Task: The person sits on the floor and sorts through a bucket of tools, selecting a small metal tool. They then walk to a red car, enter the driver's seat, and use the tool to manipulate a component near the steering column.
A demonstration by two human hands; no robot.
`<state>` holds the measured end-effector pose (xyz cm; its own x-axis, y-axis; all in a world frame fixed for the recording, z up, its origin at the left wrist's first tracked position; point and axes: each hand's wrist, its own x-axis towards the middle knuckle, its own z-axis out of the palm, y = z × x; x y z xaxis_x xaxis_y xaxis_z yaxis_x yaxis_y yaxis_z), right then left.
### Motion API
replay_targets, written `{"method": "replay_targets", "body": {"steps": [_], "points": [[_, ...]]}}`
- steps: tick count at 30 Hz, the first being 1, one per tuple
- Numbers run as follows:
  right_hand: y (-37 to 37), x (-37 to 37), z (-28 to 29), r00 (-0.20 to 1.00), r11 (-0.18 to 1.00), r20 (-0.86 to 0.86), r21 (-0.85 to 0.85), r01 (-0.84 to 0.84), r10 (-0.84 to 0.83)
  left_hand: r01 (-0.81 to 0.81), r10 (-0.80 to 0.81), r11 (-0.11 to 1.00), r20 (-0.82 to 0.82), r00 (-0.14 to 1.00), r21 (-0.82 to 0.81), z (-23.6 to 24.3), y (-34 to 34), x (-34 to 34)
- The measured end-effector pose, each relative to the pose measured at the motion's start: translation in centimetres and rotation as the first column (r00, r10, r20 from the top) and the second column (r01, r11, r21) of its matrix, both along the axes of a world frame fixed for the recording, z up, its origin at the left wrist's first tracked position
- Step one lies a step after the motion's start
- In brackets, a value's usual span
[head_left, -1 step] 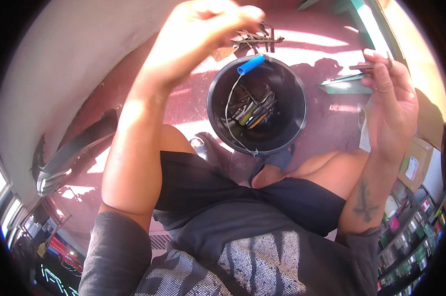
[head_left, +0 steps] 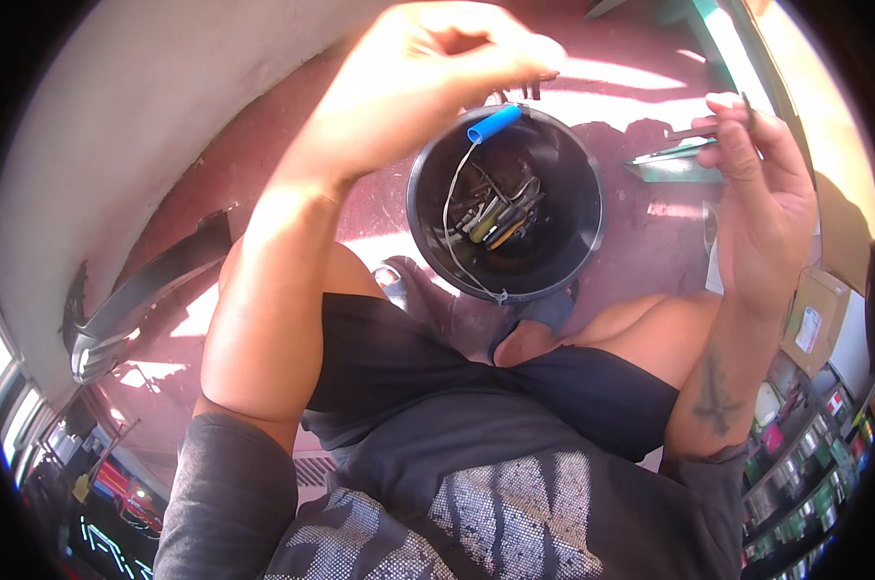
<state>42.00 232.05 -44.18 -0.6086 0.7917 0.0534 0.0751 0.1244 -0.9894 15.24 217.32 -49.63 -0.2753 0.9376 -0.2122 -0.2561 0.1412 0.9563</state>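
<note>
My left hand is raised beyond the black bucket, fingers curled and blurred at the tips; what they hold, if anything, I cannot make out. Just under those fingertips, some dark metal pieces on the floor show, mostly hidden. My right hand, at the bucket's right, pinches a slim dark metal tool. A blue tubular grip on the bucket's wire handle rests at the far rim. Inside the bucket lie several hand tools, some with yellow or black handles.
A reddish floor surrounds the bucket and my feet. A curved dark plastic part lies at the left. Green-framed glass, cardboard boxes and shelves of small items stand at the right.
My left hand has moved rightward, covering more of the metal pieces behind the bucket. My right hand has shifted slightly left with its tool.
</note>
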Motion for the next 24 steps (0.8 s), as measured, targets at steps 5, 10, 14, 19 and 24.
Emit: {"method": "replay_targets", "body": {"steps": [5, 10, 14, 19, 24], "points": [[-2.0, -3.0, -2.2, 0.956, 0.957, -0.033, 0.028, -0.290, 0.291, 0.193, -0.141, 0.965, -0.274, 0.951, 0.175, 0.3, -0.1, 4.9], [-2.0, -3.6, -5.1, 0.939, 0.948, 0.149, -0.119, -0.294, 0.310, 0.224, -0.224, 0.974, -0.091, 0.970, -0.014, 1.9, -0.4, 1.8], [-5.7, -3.2, -15.4, 0.462, 0.545, 0.704, 0.127, -0.829, 0.539, -0.207, 0.203, 0.974, -0.052, 0.978, -0.095, 0.0, -0.1, -1.0], [-10.2, -3.9, -27.7, -0.104, -0.161, 0.948, -0.057, -0.985, 0.300, -0.330, 0.315, 0.936, -0.126, 0.941, -0.122, -1.6, 0.1, -3.5], [-11.2, -3.9, -33.1, -0.093, -0.209, 0.978, -0.054, -0.976, 0.185, -0.336, 0.330, 0.942, -0.149, 0.932, -0.016, 0.5, -1.4, -2.0]]}}
